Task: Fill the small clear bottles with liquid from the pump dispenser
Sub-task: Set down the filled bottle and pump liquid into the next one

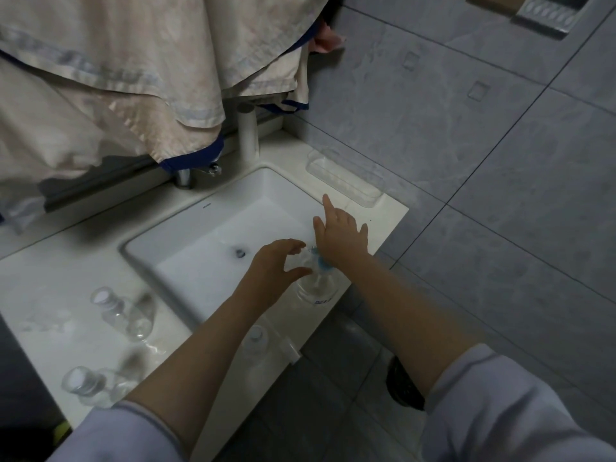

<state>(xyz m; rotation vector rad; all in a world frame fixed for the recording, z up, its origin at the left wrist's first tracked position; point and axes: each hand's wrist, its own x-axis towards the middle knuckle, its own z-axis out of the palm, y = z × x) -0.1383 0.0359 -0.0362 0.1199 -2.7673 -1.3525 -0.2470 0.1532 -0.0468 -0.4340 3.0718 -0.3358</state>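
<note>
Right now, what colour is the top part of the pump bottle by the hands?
Blue. The pump dispenser has a blue collar under its clear head, seen in the head view.

Little here can be read. On the far rim of my sink (186, 225), behind the drain, sits a small dark maker's mark, too tiny to spell out. On the pump dispenser (316, 288), at the sink's near right corner, a line of dark blue letters runs along the lower front of the clear body; they are blurred and I cannot make out a word. The small bottles left of the sink show no lettering I can read.
</note>
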